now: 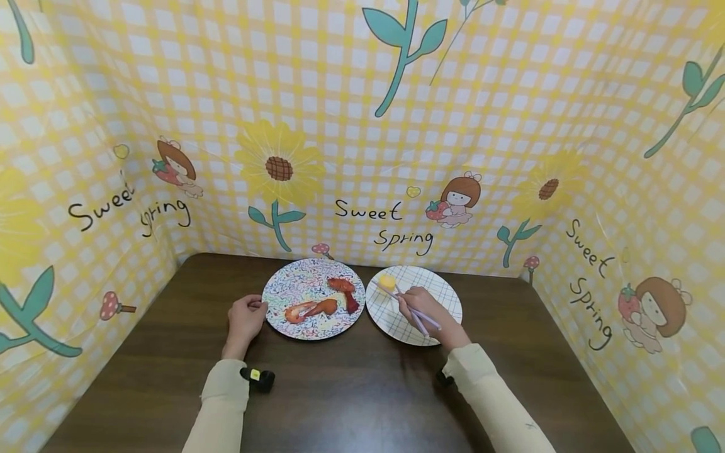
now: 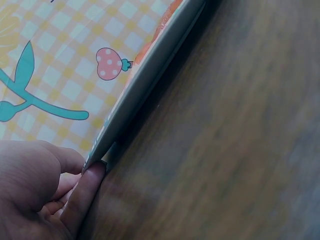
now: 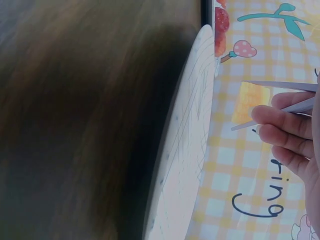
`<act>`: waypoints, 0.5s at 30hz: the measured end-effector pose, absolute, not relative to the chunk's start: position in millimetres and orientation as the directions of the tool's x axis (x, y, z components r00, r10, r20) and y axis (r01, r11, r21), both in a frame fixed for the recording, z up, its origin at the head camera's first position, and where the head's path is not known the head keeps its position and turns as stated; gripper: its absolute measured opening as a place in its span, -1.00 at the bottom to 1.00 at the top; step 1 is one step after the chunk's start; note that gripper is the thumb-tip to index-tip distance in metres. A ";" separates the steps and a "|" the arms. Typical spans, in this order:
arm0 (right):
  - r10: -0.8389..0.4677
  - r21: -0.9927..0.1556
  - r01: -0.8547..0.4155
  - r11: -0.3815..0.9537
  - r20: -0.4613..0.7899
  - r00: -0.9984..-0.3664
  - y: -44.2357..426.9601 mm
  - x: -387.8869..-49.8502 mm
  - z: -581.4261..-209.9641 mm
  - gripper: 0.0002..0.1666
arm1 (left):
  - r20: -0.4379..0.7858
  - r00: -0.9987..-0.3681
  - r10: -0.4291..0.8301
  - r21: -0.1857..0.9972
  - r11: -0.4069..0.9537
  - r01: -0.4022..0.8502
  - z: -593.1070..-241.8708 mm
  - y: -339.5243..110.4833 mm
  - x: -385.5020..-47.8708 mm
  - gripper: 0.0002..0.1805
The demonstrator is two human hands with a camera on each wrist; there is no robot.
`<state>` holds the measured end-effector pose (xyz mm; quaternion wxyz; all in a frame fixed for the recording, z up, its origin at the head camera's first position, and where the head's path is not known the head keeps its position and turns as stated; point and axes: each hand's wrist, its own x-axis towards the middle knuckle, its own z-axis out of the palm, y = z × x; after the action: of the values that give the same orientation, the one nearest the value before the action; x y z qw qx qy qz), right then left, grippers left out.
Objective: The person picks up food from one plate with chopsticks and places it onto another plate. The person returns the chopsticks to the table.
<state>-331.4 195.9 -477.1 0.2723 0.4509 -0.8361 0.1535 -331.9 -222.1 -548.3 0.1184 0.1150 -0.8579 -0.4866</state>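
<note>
My left hand [image 1: 246, 319] pinches the left rim of a round plate with a multicoloured speckle [image 1: 300, 283]; the left wrist view shows thumb and finger at its edge [image 2: 127, 95]. On this plate lie several red and orange food pieces [image 1: 325, 307], one like a drumstick. My right hand [image 1: 432, 311] holds a pair of pale purple chopsticks [image 1: 420, 319] over the grid-patterned white plate [image 1: 399, 324]. Between the chopstick tips is a yellow piece of corn [image 3: 247, 102], which the right wrist view shows raised above the plate.
Both plates stand side by side near the back edge of a dark brown wooden table [image 1: 340, 396]. A yellow checked cloth [image 1: 351, 145] with printed flowers and figures hangs behind and at both sides. Each wrist wears a black camera [image 1: 263, 380].
</note>
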 end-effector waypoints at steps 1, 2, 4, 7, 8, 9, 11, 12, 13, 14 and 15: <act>-0.670 -0.013 -0.842 0.540 0.598 -0.439 194.1 -331.7 -476.6 -0.76 | 0.089 -0.945 -0.314 0.862 0.499 -0.084 -548.3 -222.4 -331.8 -0.62; -0.671 -0.011 -0.845 0.534 0.602 -0.432 192.2 -332.2 -476.1 -0.76 | 0.087 -0.945 -0.314 0.863 0.497 -0.086 -548.1 -222.7 -331.7 -0.62; -0.673 -0.012 -0.852 0.524 0.607 -0.423 188.9 -333.3 -475.5 -0.77 | 0.084 -0.945 -0.316 0.865 0.494 -0.088 -547.6 -222.5 -331.4 -0.62; -0.675 -0.014 -0.854 0.520 0.606 -0.421 184.4 -334.2 -475.0 -0.78 | 0.083 -0.945 -0.316 0.865 0.493 -0.089 -547.3 -221.9 -331.8 -0.62; -0.676 -0.015 -0.853 0.521 0.602 -0.424 183.1 -334.4 -475.0 -0.78 | 0.084 -0.945 -0.316 0.865 0.494 -0.089 -547.1 -221.7 -331.6 -0.62; -0.677 -0.018 -0.853 0.522 0.599 -0.427 181.9 -334.4 -475.0 -0.78 | 0.084 -0.945 -0.317 0.864 0.496 -0.089 -547.0 -221.4 -331.5 -0.62; -0.678 -0.017 -0.848 0.530 0.593 -0.436 179.7 -334.3 -475.4 -0.78 | 0.082 -0.945 -0.316 0.863 0.497 -0.091 -547.4 -221.5 -331.4 -0.62; -0.677 -0.019 -0.846 0.532 0.590 -0.439 178.6 -334.4 -475.6 -0.77 | 0.081 -0.945 -0.316 0.864 0.495 -0.092 -547.3 -221.6 -331.0 -0.62; -0.677 -0.023 -0.847 0.532 0.589 -0.441 177.5 -334.3 -475.6 -0.78 | 0.078 -0.945 -0.317 0.864 0.495 -0.094 -547.5 -221.7 -330.8 -0.62; -0.677 -0.025 -0.847 0.530 0.589 -0.441 176.3 -334.1 -475.4 -0.78 | 0.075 -0.946 -0.317 0.864 0.494 -0.097 -547.8 -221.9 -330.7 -0.62; -0.677 -0.026 -0.848 0.529 0.589 -0.441 175.3 -333.9 -475.1 -0.78 | 0.073 -0.946 -0.317 0.864 0.493 -0.098 -547.9 -222.1 -330.6 -0.62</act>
<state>-333.9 175.3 -475.1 0.2651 0.4576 -0.8333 0.1611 -330.6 -222.1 -547.9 0.1118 0.1211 -0.8568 -0.4885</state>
